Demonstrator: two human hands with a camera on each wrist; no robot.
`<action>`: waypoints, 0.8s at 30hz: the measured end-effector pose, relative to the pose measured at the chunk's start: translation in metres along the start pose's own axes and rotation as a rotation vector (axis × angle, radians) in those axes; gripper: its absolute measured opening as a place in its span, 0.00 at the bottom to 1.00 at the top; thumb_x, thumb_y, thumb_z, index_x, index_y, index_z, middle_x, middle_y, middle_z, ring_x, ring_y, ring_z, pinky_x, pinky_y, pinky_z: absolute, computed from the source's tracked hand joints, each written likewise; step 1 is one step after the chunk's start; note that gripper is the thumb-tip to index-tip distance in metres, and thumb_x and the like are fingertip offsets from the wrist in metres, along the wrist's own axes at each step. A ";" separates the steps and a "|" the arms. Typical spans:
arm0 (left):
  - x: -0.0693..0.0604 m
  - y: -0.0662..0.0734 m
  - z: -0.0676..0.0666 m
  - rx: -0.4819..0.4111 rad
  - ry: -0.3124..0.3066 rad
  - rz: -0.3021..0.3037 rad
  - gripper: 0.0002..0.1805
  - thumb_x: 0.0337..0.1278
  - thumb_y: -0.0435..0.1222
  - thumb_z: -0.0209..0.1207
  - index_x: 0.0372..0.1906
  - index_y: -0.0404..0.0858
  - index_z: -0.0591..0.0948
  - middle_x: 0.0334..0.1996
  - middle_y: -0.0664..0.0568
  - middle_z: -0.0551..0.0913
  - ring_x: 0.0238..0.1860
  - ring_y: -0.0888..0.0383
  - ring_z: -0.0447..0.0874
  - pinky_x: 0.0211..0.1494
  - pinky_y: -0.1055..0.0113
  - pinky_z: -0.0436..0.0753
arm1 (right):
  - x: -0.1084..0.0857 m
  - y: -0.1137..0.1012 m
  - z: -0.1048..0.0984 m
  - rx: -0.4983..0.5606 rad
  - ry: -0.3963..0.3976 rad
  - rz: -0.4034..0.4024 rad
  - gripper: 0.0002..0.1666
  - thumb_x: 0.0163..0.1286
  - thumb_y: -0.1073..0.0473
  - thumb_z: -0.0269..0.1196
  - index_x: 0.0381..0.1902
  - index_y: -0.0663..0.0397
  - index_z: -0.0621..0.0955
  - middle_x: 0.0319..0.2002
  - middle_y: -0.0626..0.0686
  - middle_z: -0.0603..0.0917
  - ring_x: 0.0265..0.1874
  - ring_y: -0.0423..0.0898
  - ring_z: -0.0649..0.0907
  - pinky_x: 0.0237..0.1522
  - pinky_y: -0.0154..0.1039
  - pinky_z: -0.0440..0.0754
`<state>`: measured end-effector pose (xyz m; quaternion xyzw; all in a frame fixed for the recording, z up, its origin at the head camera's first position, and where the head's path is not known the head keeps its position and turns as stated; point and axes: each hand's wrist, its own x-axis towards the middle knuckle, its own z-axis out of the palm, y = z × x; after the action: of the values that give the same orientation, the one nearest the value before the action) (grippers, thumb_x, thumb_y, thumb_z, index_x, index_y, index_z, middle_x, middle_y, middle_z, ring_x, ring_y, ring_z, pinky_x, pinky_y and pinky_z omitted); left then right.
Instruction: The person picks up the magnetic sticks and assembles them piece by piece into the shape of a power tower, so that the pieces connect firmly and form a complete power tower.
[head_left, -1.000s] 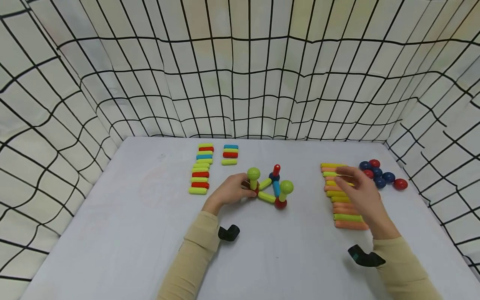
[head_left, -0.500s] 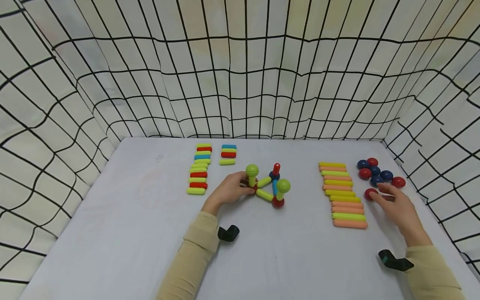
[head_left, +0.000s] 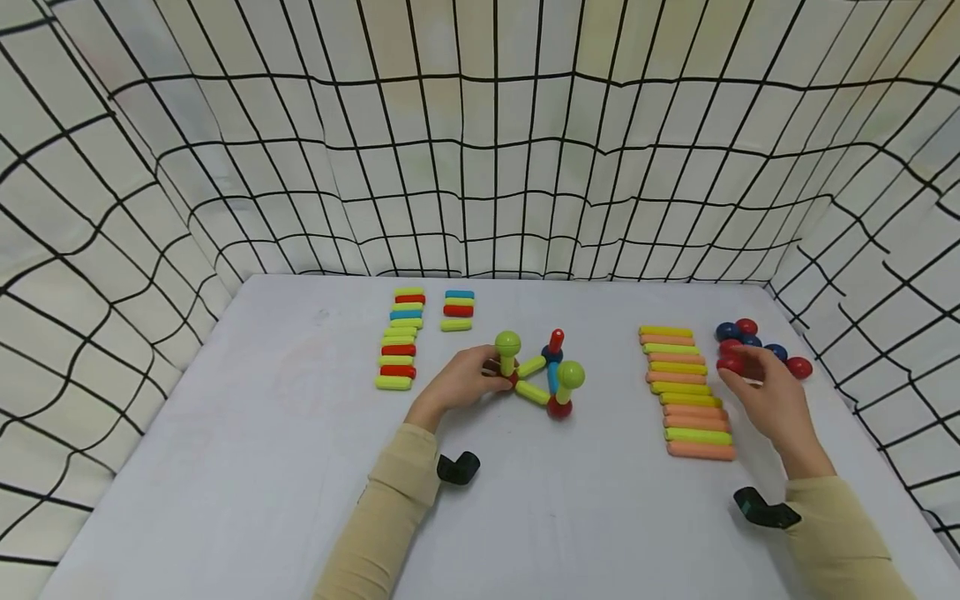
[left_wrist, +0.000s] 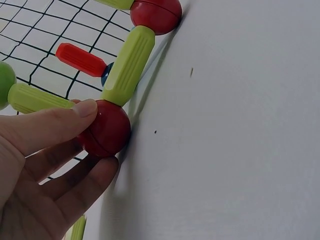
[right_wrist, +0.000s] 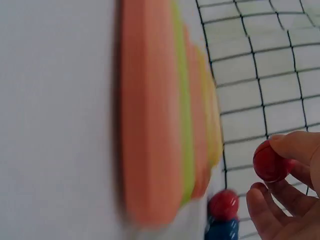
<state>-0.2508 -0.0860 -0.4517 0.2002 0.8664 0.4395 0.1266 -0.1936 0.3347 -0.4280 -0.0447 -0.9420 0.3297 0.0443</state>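
Observation:
With my left hand (head_left: 467, 379) I grip a red ball (left_wrist: 107, 129) at the near-left corner of a toy frame of sticks and balls. Lime sticks (head_left: 532, 392) and a blue stick (head_left: 553, 378) join its three corner balls into a triangle lying on the table. Two upright lime sticks carry green balls (head_left: 507, 343), while a red stick (head_left: 556, 340) stands on the dark blue corner ball (head_left: 552, 356). Between the thumb and fingers of my right hand (head_left: 780, 404), a loose red ball (right_wrist: 270, 161) is pinched, right of the long sticks.
Red and blue balls (head_left: 799, 367) cluster at the table's far right. Long orange, yellow and lime sticks (head_left: 697, 422) lie in a column left of my right hand. Short sticks (head_left: 397, 350) form two groups at back left. Black netting (head_left: 495, 150) surrounds the white table (head_left: 247, 433).
My right hand went right past the long sticks to a red ball, and now holds it, moved slightly left and away from me. My left hand keeps its grip on the frame.

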 end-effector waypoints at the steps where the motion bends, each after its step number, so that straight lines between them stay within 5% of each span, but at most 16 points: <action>1: 0.000 0.000 0.000 0.001 -0.003 0.002 0.09 0.59 0.33 0.65 0.44 0.39 0.81 0.44 0.51 0.83 0.51 0.53 0.80 0.59 0.58 0.78 | 0.000 -0.012 0.001 0.031 -0.013 -0.027 0.35 0.74 0.45 0.56 0.69 0.62 0.66 0.60 0.68 0.72 0.57 0.65 0.73 0.56 0.55 0.78; 6: -0.001 0.002 0.000 0.006 -0.018 0.003 0.11 0.59 0.34 0.66 0.46 0.39 0.81 0.45 0.52 0.83 0.51 0.53 0.80 0.59 0.58 0.78 | 0.004 -0.074 0.011 0.212 -0.224 -0.152 0.36 0.70 0.39 0.59 0.69 0.53 0.68 0.61 0.59 0.74 0.58 0.58 0.76 0.48 0.30 0.80; 13: -0.003 0.002 0.000 0.002 -0.034 0.011 0.15 0.59 0.32 0.65 0.51 0.38 0.81 0.46 0.52 0.83 0.52 0.53 0.80 0.59 0.58 0.78 | 0.016 -0.130 0.045 0.308 -0.354 -0.266 0.30 0.69 0.46 0.64 0.66 0.46 0.73 0.60 0.53 0.75 0.59 0.53 0.78 0.56 0.50 0.79; 24: -0.003 0.002 -0.001 0.001 -0.039 0.029 0.16 0.59 0.33 0.65 0.52 0.37 0.81 0.47 0.50 0.83 0.52 0.52 0.80 0.60 0.59 0.78 | 0.040 -0.148 0.080 0.329 -0.356 -0.280 0.26 0.69 0.54 0.64 0.63 0.52 0.75 0.57 0.54 0.79 0.57 0.53 0.79 0.58 0.50 0.77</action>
<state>-0.2483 -0.0873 -0.4495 0.2213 0.8610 0.4368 0.1371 -0.2502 0.1751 -0.3957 0.1523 -0.8658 0.4714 -0.0702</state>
